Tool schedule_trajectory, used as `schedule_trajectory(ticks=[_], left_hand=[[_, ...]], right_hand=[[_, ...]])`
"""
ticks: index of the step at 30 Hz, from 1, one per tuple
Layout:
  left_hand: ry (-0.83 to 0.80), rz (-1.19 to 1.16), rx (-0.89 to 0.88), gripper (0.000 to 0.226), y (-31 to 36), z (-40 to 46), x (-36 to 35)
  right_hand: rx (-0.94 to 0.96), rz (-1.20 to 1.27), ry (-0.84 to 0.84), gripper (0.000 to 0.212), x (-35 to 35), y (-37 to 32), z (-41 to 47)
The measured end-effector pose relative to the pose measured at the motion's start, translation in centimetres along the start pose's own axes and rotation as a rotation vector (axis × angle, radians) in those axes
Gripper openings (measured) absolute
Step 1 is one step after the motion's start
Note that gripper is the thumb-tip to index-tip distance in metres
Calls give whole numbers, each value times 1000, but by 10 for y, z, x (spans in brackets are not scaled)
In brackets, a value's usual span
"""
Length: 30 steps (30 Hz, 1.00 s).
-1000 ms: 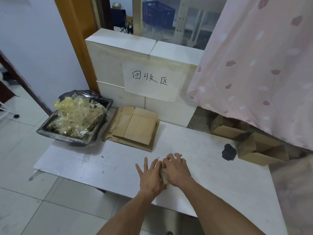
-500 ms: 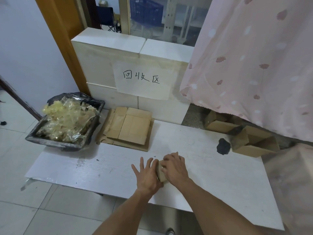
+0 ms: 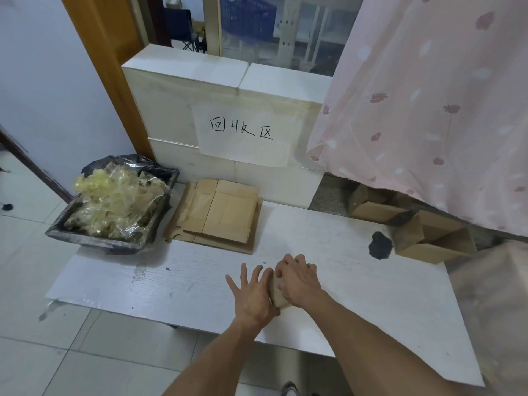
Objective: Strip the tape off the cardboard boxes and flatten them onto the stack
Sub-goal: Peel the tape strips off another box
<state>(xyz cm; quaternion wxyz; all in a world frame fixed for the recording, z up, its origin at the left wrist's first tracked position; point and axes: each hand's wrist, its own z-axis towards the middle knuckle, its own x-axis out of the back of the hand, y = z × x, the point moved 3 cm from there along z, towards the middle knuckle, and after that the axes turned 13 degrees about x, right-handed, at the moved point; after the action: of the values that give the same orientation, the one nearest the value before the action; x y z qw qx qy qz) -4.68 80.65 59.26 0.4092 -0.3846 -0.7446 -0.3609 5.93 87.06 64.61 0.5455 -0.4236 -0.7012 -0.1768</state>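
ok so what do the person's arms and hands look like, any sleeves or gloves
Both arms are bare as far up as the head view shows: no sleeves, no gloves. The left hand and right hand carry no watch, ring or wristband that can be seen, and no markings show. The fingernails look short and unpainted.
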Motion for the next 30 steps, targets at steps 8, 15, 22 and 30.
schedule_trajectory(ticks=[8,15,22,30], left_hand=[[-4,-4,-5,100,1,0,-2],[-20,-71,1,99,-3,1,-1],[-35,-111,6,101,-4,0,1],[-45,-121,40,102,-4,-3,-1]], right_hand=[[-7,9,-14,18,4,-1,-1],[-16,-34,77,25,3,-6,-12],[-149,52,168,38,1,-9,-23],[-197,112,179,29,1,-14,-24]])
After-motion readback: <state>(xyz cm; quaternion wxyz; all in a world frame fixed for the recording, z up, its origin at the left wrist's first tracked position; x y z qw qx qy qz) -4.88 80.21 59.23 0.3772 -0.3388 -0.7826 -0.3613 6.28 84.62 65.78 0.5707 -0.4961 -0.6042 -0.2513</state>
